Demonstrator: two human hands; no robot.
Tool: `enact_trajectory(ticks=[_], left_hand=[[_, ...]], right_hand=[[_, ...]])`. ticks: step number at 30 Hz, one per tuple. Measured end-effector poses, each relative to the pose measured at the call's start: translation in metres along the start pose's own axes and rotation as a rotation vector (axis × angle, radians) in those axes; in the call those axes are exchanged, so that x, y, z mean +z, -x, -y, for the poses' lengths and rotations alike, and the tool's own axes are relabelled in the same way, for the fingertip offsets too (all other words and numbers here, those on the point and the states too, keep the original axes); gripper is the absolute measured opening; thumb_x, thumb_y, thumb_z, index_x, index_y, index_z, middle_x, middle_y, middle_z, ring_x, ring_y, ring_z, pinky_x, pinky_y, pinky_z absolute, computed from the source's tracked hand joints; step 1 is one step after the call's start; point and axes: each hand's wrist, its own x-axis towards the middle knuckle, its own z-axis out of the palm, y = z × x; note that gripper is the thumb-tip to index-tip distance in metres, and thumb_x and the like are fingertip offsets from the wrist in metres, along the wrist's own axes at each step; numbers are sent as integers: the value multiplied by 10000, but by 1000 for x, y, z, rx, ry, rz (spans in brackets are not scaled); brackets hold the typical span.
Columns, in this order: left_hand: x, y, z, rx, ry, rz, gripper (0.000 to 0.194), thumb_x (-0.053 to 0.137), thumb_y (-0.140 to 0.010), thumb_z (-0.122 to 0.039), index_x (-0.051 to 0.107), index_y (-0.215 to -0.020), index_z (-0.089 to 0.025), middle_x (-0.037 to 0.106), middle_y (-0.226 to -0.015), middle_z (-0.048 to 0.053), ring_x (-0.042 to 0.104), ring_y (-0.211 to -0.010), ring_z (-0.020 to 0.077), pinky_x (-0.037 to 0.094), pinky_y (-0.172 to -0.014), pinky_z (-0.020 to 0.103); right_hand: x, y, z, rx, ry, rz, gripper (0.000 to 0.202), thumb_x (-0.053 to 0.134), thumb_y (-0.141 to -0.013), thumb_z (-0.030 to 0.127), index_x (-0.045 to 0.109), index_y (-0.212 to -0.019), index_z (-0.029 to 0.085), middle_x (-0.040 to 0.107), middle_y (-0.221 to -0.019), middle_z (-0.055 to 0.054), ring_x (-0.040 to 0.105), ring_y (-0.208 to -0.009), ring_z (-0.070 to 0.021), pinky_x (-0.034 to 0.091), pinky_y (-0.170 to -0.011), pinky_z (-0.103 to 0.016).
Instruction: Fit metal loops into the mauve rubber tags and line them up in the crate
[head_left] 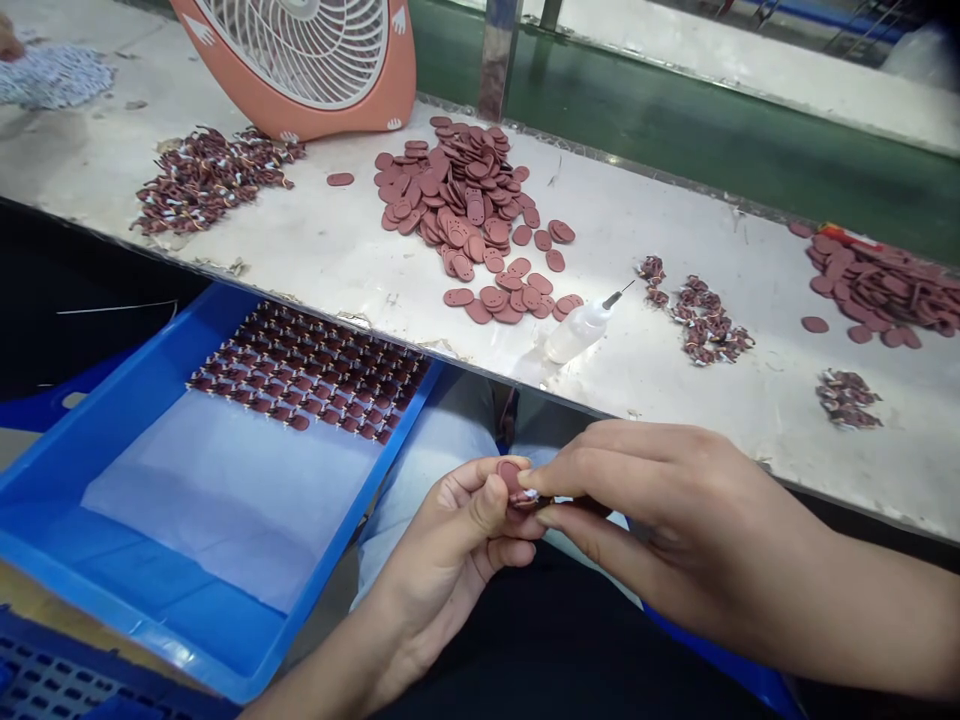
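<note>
Tag (509, 475) — dull maroon (tray (135, 610) bright blue)

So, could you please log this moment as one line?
left hand: holds tag; right hand: touches its edge; tray: tag rows at far end; bottle: on table

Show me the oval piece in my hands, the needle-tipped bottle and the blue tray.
Oval piece (509, 476): head view, on its flat face.
Needle-tipped bottle (576, 334): head view, on its translucent body.
Blue tray (178, 645): head view, on its near wall.
</note>
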Motion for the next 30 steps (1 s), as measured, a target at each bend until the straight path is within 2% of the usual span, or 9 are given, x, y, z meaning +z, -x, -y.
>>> enact_trajectory(ticks=[5,8,11,15,18,26,30], left_hand=[[-5,-3,-2,5,5,64,279,844,-716,-367,736,-876,-164,689,-723,-8,666,-630,84,551,-562,131],[-10,-6,-4,5,41,118,241,839,-733,-344,736,-842,-155,696,-724,-5,675,-633,83,546,-551,122],[-14,-9,-7,-24,110,141,262,839,-731,-354,743,-880,-163,718,-737,0,696,-642,92,550,-538,125],[-18,-11,-12,-62,187,151,312,830,-713,-411,739,-889,-170,740,-738,4,712,-622,105,572,-503,144],[-20,-12,-14,-47,196,176,295,814,-732,-410,730,-857,-156,750,-768,18,716,-631,107,584,-511,148],[-28,-17,-17,-17,158,192,299,810,-744,-421,729,-835,-148,713,-752,13,690,-640,101,588,-514,155],[-30,-20,-21,-4,69,184,434,785,-734,-524,736,-944,-148,712,-842,51,684,-687,121,574,-487,164]], right_hand=[[-4,-6,0,10,-32,23,120,563,-927,103,657,-898,171,685,-824,-24,623,-736,-128,470,-645,-225],[-6,-7,1,30,-70,25,147,612,-923,149,661,-1058,182,697,-879,-16,639,-789,-128,490,-670,-219],[-4,-7,-2,32,-110,-73,309,696,-893,235,622,-1191,201,713,-939,-4,644,-779,-111,505,-679,-204],[6,-10,-9,54,-144,-184,222,698,-892,208,674,-1113,211,713,-876,14,624,-716,-80,489,-662,-175],[15,-15,-11,66,-184,-196,209,691,-894,182,700,-1101,212,691,-822,24,613,-701,-58,464,-632,-149],[31,-26,-15,55,-223,-213,200,699,-892,180,705,-1086,229,623,-714,42,559,-620,-65,444,-581,-168],[38,-32,-17,29,-205,-275,184,673,-898,152,703,-1067,217,626,-703,43,541,-586,-61,434,-546,-165]])
